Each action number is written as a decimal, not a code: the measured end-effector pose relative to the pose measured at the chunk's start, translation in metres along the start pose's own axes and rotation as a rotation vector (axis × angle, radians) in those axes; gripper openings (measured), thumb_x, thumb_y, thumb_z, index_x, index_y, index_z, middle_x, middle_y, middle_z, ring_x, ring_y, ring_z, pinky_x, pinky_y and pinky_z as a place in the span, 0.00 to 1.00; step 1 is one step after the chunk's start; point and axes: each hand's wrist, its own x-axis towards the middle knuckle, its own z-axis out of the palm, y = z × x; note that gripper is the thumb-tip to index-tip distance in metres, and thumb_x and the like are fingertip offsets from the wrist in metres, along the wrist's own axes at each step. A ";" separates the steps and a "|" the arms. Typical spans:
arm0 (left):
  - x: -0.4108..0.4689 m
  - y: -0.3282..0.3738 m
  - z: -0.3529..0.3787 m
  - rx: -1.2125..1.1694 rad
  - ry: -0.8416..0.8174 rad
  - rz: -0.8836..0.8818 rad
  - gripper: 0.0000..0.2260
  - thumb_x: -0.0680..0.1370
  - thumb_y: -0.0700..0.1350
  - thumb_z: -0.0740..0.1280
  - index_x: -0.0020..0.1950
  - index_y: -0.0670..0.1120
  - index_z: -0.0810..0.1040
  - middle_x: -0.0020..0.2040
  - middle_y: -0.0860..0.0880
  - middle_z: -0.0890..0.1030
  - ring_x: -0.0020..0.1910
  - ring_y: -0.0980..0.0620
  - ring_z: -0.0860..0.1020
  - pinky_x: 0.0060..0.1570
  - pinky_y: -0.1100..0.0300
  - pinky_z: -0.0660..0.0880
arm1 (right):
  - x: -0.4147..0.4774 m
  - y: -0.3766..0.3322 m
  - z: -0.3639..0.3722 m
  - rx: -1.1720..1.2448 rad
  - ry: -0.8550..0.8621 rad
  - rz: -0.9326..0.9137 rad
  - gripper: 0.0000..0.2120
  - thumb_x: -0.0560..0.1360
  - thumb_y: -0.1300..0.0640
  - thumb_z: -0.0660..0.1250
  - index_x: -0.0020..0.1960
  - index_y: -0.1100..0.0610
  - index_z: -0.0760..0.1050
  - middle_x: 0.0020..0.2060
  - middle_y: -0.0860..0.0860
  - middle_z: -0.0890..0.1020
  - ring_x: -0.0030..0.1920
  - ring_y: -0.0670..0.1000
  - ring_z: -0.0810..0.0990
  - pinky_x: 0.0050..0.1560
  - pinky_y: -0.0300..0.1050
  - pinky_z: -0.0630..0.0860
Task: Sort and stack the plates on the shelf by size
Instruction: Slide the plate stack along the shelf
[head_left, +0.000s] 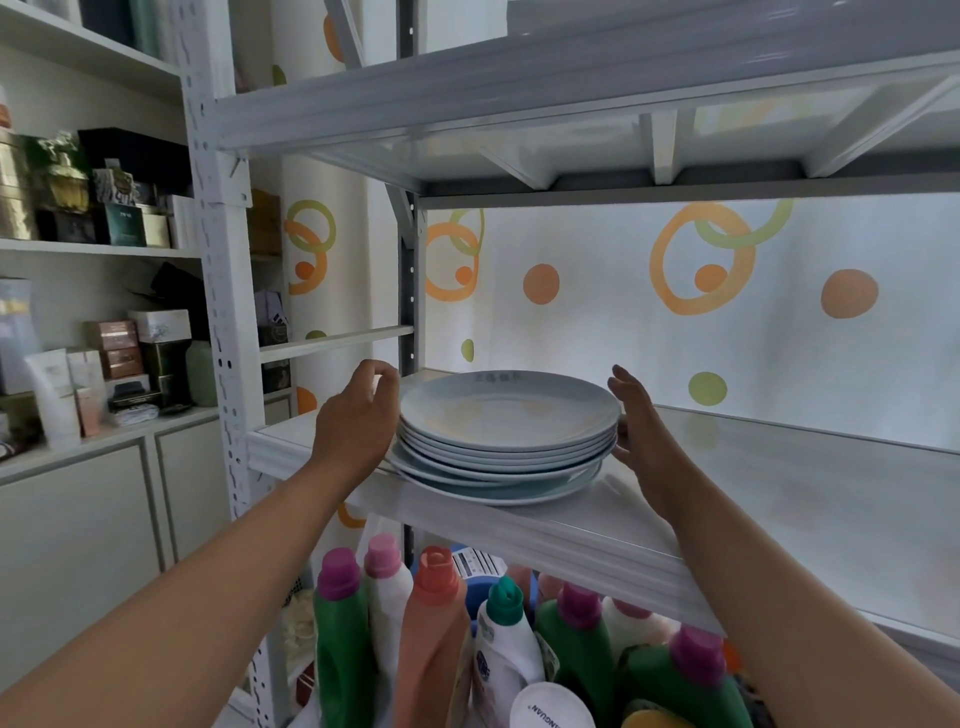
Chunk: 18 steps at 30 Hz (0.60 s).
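Left hand (358, 415) curls at the plate stack (506, 415) — grip unclear — right hand (639, 421) straight-fingered just beside it.

You are working with both arms bare. Your left forearm (208, 571) and right forearm (753, 571) are showing uncovered from the bottom edge of the view up to the wrists. Your left hand (358, 421) and right hand (639, 421) are going bare as well. Whatever you are wearing above the elbows is lying outside the view.
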 end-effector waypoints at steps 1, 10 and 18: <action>0.001 0.000 -0.002 -0.007 0.002 -0.007 0.13 0.81 0.50 0.49 0.58 0.49 0.70 0.52 0.45 0.79 0.49 0.45 0.74 0.47 0.54 0.66 | 0.003 0.001 0.002 -0.036 0.059 0.003 0.23 0.75 0.41 0.56 0.70 0.40 0.63 0.68 0.50 0.71 0.67 0.55 0.69 0.69 0.55 0.63; 0.003 0.000 -0.003 0.035 0.065 -0.146 0.17 0.80 0.51 0.49 0.62 0.44 0.68 0.48 0.45 0.74 0.47 0.45 0.70 0.46 0.54 0.64 | -0.001 -0.007 0.002 -0.047 0.415 -0.055 0.10 0.68 0.47 0.56 0.40 0.49 0.73 0.33 0.48 0.79 0.48 0.60 0.80 0.58 0.61 0.75; 0.004 -0.001 -0.004 -0.066 0.077 -0.213 0.16 0.79 0.53 0.52 0.59 0.45 0.69 0.52 0.44 0.76 0.49 0.46 0.71 0.47 0.54 0.64 | 0.005 0.001 0.005 -0.055 0.207 -0.092 0.07 0.74 0.49 0.58 0.42 0.44 0.74 0.42 0.43 0.79 0.53 0.54 0.79 0.55 0.51 0.72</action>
